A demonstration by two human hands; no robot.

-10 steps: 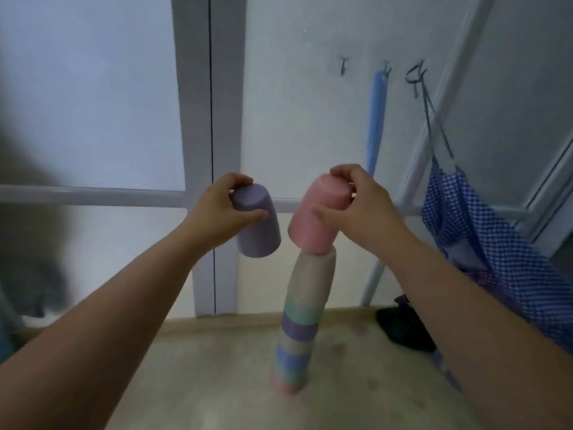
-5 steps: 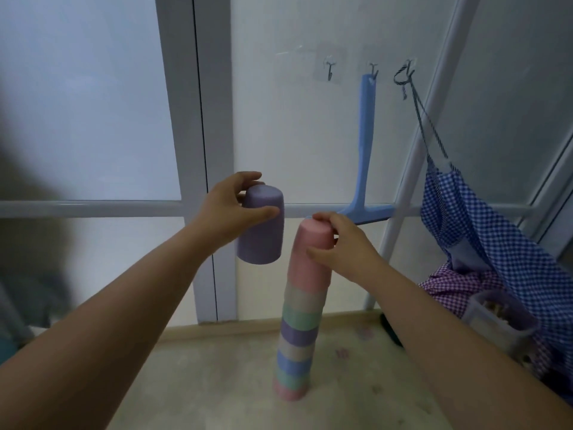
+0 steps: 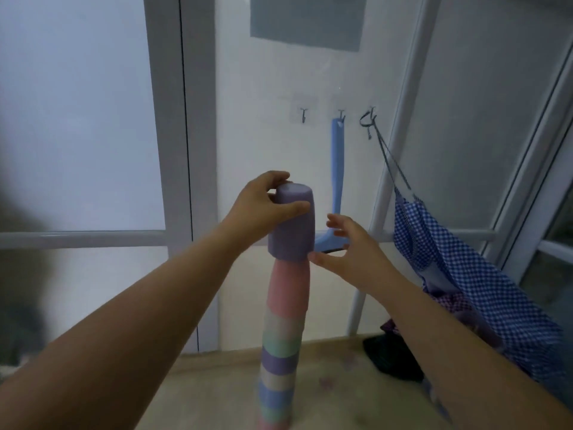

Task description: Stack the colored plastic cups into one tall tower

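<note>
A tall tower of upside-down pastel cups [image 3: 280,352] rises from the floor at the centre. Its top visible cup is pink [image 3: 288,287]. A purple cup [image 3: 294,225] sits upside down over the pink cup, and my left hand [image 3: 263,206] grips it from the left near its base. My right hand [image 3: 347,246] hovers just to the right of the purple cup's rim with fingers spread, holding nothing; its thumb is close to the rim.
A blue squeegee [image 3: 336,169] hangs from a wall hook behind the tower. A blue checked cloth [image 3: 459,274] hangs on a white rack [image 3: 390,169] at the right. A dark object [image 3: 390,358] lies on the floor by the rack. Window frames [image 3: 173,150] stand behind.
My right hand let go of the pink cup after seating it on the tower and opened. My left hand brought the purple cup right and set it over the pink one.
</note>
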